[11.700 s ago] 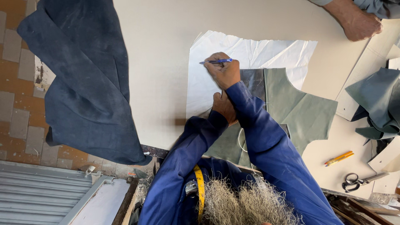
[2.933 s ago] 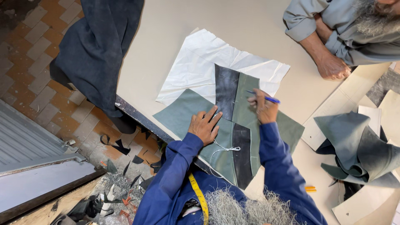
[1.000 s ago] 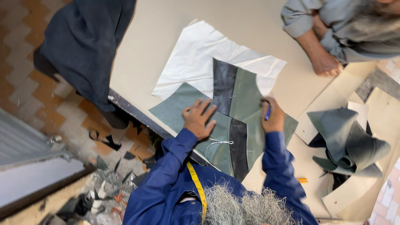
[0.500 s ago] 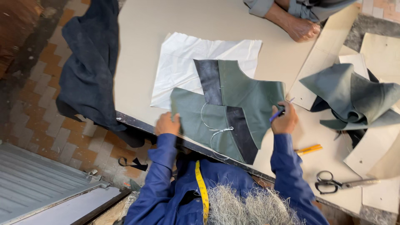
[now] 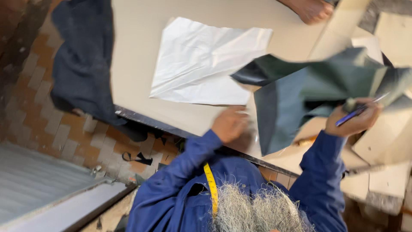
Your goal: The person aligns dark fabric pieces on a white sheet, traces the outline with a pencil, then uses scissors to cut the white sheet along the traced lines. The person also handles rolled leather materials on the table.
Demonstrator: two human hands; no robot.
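Observation:
My right hand (image 5: 352,121) grips a blue pen (image 5: 356,112) and also pinches the green and black sewn fabric piece (image 5: 296,96), which hangs lifted off the beige table (image 5: 137,38) in folds. My left hand (image 5: 229,124) is blurred at the table's near edge, just left of the fabric's lower corner; I cannot tell whether it touches the cloth. A crumpled white sheet (image 5: 206,64) lies flat on the table beyond my left hand. A yellow tape measure (image 5: 211,189) hangs over my blue jacket.
A dark blue cloth (image 5: 81,68) drapes over the table's left edge. Another person's hand (image 5: 311,9) rests at the far side. Cardboard pattern pieces (image 5: 386,141) are stacked on the right. An orange marker (image 5: 307,140) lies under the fabric. Scraps litter the tiled floor (image 5: 43,116).
The green fabric lay flat under both hands; now my right hand has pulled it up and to the right, uncovering the white sheet. My left hand has come off it.

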